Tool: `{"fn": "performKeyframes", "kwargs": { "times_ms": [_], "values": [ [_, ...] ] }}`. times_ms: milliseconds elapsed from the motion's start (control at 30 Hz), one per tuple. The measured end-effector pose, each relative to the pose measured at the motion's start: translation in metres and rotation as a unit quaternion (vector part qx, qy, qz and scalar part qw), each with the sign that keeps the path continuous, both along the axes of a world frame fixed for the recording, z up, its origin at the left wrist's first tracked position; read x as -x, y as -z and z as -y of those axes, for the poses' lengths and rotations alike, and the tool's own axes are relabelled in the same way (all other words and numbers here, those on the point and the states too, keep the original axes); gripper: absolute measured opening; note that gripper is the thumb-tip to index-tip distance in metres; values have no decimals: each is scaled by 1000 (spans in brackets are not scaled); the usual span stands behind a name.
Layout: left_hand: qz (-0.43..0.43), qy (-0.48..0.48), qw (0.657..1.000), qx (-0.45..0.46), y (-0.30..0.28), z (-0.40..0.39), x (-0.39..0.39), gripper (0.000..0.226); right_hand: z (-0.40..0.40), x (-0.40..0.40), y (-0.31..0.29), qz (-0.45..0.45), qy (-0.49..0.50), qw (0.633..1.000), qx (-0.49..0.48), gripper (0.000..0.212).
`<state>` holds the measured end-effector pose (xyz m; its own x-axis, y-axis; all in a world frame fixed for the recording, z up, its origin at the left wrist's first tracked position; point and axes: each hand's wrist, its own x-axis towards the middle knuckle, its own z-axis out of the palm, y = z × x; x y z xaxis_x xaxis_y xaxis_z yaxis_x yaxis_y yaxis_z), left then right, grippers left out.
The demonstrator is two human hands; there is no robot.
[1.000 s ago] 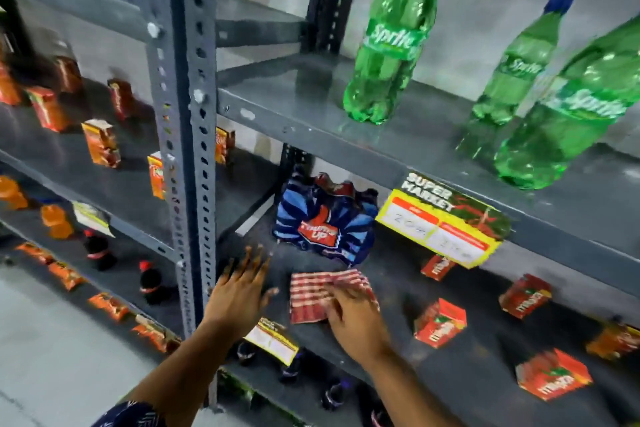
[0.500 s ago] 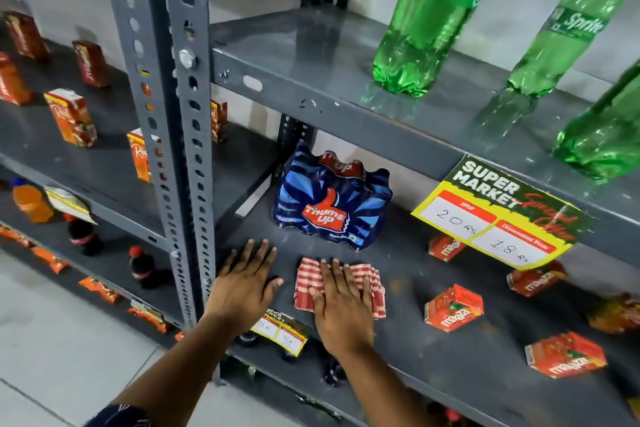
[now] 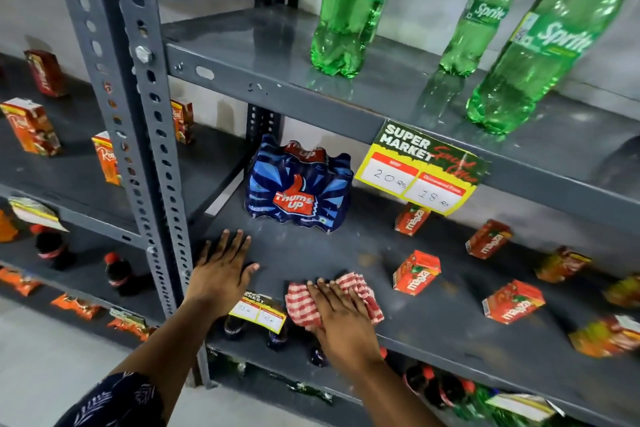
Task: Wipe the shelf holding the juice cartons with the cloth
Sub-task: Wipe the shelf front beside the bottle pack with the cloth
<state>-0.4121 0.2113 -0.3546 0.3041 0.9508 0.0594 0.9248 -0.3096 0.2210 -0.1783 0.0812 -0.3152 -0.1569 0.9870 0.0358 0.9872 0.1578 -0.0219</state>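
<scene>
Red-checked cloth (image 3: 332,302) lies at the shelf (image 3: 433,329) front edge, pressed flat under the open right hand (image 3: 341,317). The left hand (image 3: 221,274), open and empty, rests beside it. Past the cloth, juice cartons (image 3: 415,272) stand close; a wide wipe could knock them over. Behind sits a blue bottle pack (image 3: 298,191), in the way.

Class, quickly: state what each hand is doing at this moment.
Left hand: open, flat on the shelf, holding nothing.
Right hand: open, palm pressing the checked cloth onto the shelf.
</scene>
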Motion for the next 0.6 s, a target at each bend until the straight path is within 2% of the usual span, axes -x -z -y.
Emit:
{"fn": "performKeyframes", "kwargs": {
  "times_ms": [167, 267, 300, 400, 467, 533, 600],
  "values": [
    [2, 3, 1000, -16, -4, 14, -10, 72, 42, -11, -26, -29, -26, 997, -60, 63],
    [15, 29, 999, -27, -9, 25, -30, 72, 7, -9, -54, -14, -20, 989, -143, 64],
    [34, 23, 999, -20, -11, 26, -36, 70, -13, -3, -63, -28, -9, 990, -138, 63],
    [104, -25, 994, 12, -16, 27, -46, 63, -71, 10, -69, -64, 62, 996, 17, 66],
    [121, -34, 992, 27, -15, 28, -46, 67, -90, 12, -51, -47, 81, 988, 120, 74],
    [118, -19, 992, 27, -14, 29, -45, 75, -91, 10, -27, -18, 77, 987, 143, 75],
    [106, 1, 994, 17, -11, 30, -43, 77, -81, 6, -11, -16, 72, 991, 108, 71]
  ]
}}
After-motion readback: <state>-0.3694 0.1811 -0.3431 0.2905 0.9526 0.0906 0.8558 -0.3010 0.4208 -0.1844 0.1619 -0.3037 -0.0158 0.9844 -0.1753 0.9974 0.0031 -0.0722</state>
